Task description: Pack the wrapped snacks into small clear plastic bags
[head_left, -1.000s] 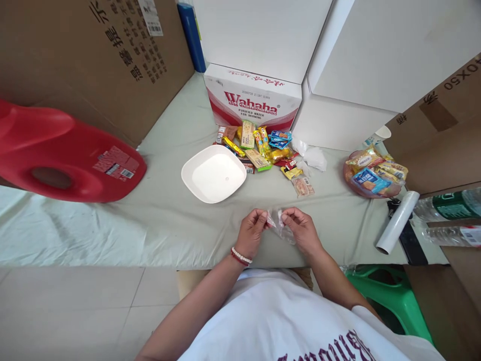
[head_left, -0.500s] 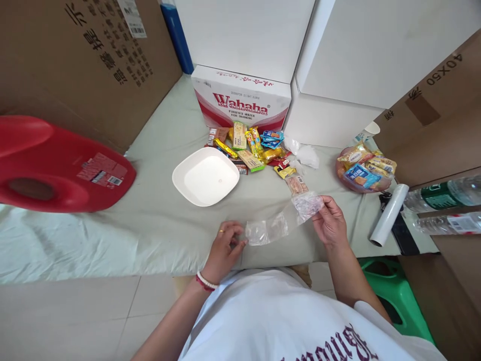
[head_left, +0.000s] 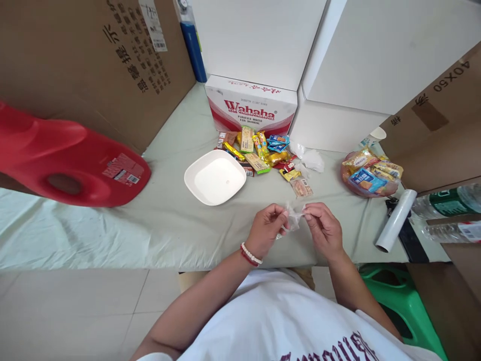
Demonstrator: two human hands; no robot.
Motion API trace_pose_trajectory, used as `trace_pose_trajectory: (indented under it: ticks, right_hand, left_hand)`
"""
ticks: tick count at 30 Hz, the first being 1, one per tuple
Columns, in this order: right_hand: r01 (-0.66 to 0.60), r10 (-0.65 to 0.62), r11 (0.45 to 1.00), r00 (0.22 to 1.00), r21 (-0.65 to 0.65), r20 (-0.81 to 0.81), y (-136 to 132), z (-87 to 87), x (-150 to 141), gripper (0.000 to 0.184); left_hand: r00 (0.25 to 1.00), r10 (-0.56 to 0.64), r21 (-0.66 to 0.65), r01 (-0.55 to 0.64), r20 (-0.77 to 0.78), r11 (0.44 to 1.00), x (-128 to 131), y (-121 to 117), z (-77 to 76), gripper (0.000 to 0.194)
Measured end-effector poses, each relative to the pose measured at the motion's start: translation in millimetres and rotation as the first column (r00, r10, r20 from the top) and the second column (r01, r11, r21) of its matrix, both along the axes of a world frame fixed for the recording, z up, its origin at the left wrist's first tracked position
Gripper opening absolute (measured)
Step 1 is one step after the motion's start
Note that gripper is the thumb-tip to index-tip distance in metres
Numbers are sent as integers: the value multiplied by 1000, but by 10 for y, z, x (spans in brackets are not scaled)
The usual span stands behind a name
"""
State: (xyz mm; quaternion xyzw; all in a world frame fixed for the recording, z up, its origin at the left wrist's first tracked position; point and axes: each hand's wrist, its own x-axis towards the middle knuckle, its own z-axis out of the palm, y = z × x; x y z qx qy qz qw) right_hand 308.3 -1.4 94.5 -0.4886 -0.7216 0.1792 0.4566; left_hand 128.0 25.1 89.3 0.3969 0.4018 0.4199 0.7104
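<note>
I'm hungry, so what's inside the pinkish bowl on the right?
The pinkish bowl holds a blue packet at the front, with yellowish packets beside and behind it. Whatever lies underneath them is covered, so I can't tell.

Straight ahead of me, at about twelve o'clock, I am holding up a thin, crumpled piece of clear plastic [head_left: 293, 220]. Its creases are catching whitish glints. One narrow, bunched end is pointing toward three o'clock, a loose peak is sticking up near eleven, and a flap is hanging toward seven. It is looking like a small bag, though its see-through folds are blurring that.
</note>
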Motion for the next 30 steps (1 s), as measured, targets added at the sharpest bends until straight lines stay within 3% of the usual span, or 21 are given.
trace_pose_trajectory:
  ticks: [3, 8, 9, 11, 13, 14, 16, 18, 19, 21, 24, 27, 30]
  right_hand:
    - [28, -28, 1000, 1000, 3, -12, -98, -35, 14, 18]
    - [-199, 200, 979, 980, -53, 7, -274, 9, -20, 14]
    - [-175, 174, 982, 984, -73, -24, -281, 26, -16, 13]
    - [1, -28, 987, 985, -160, -169, -252, 56, 13, 17]
    - [130, -271, 924, 888, -360, -373, -180, 81, 58, 33]
    - [97, -344, 871, 820, -482, -457, -138, 92, 79, 43]
    - [-113, -387, 739, 736, -664, -555, -66, 118, 98, 59]
    - [-303, -339, 619, 729, -725, -594, -27, 143, 74, 62]
    - [-347, -312, 594, 733, -726, -605, -17, 153, 47, 58]
    - [-355, -275, 626, 733, -694, -623, -6, 162, -22, 47]
    - [-243, -255, 759, 742, -604, -620, 22, 141, -116, 39]
    - [-127, -197, 860, 811, -494, -551, 47, 89, -174, 30]
    - [-82, -103, 920, 893, -384, -438, 42, 46, -226, 20]
  left_hand:
    - [988, 111, -54, -105, 106, 993, -32, -32, -75, 38]
    - [959, 195, -32, -193, 207, 981, -90, -62, -118, 31]
    - [961, 189, -13, -190, 204, 982, -105, -63, -120, 29]
    - [968, 177, 54, -189, 177, 980, -135, -63, -118, 27]
    - [976, 188, 174, -205, 108, 963, -162, -66, -97, 25]
    - [977, 203, 255, -211, 60, 944, -173, -71, -78, 24]
    - [971, 235, 423, -196, -41, 885, -190, -89, -29, 23]
    - [960, 245, 547, -132, -138, 827, -207, -121, 14, 21]
    - [955, 237, 581, -91, -180, 809, -217, -142, 21, 20]
    - [942, 224, 608, -26, -252, 794, -245, -194, -14, 17]
    - [899, 261, 572, -14, -351, 820, -308, -288, -191, 14]
    - [822, 375, 491, -137, -429, 861, -390, -384, -380, 5]
    - [772, 505, 528, -263, -387, 807, -454, -422, -404, 14]
